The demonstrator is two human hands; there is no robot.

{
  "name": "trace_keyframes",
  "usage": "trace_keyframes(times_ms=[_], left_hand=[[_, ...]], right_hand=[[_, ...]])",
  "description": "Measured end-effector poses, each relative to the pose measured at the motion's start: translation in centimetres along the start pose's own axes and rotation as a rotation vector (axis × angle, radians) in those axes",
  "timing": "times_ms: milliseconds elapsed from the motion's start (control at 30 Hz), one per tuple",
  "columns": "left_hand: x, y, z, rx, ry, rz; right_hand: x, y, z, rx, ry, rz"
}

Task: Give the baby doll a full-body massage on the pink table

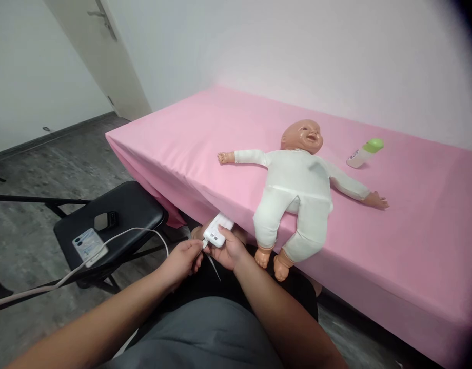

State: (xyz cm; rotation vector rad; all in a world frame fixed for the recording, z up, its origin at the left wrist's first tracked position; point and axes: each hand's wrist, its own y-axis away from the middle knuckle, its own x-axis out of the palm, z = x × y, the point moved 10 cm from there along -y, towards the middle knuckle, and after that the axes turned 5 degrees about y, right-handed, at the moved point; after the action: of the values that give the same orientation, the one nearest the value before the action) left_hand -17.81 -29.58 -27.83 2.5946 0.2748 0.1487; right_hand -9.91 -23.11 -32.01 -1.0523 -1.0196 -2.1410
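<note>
My right hand (230,248) is wrapped round a white power bank (216,229), thumb on its upper face, just off the table's near edge. My left hand (185,259) pinches a white cable plug (205,243) right at the power bank's end; whether it is fully seated I cannot tell. A pale cable (124,231) loops near my left hand and runs off to the left. Close to my right hand, a baby doll (297,174) in a white suit lies on its back, arms spread, feet over the table's edge.
A pink cloth covers the table (190,123). Beyond the doll a small bottle (365,154) with a green cap lies tilted. On my left stands a black folding chair (136,205) bearing a phone (89,247) and a small dark object (106,220). A door (93,46) is at the back left.
</note>
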Motion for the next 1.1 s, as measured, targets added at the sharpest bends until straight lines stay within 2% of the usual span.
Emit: trace_keyframes(times_ms=[200,467,633,733,833,900,967,1100], left_hand=[[-0.6,0.1,-0.1,-0.045,-0.089,-0.006],[-0.9,-0.1,-1.2,0.037,-0.087,-0.026],[-1.3,-0.7,0.6,-0.019,-0.076,0.038],[-3.0,-0.9,2.0,-0.051,-0.126,0.01],[-5.7,-0.7,1.2,0.06,-0.272,-0.169],[-6.2,-0.2,0.0,0.17,-0.287,-0.232],[-5.6,0.0,-0.7,0.205,-0.219,-0.201],[-3.5,-0.6,-0.3,0.112,-0.038,-0.078]], right_hand=[[0.6,0.2,0.4,-0.098,0.082,0.046],[0.8,0.4,0.6,-0.143,0.137,0.028],[1.2,0.8,0.5,-0.161,0.192,-0.011],[1.5,0.8,0.2,-0.18,0.274,-0.029],[1.5,0.6,-0.2,-0.185,0.402,-0.072],[1.6,0.5,-0.5,-0.172,0.533,-0.087],[2.2,0.3,-0.7,-0.177,0.712,-0.069],[3.2,0.0,-0.6,-0.217,1.137,-0.055]])
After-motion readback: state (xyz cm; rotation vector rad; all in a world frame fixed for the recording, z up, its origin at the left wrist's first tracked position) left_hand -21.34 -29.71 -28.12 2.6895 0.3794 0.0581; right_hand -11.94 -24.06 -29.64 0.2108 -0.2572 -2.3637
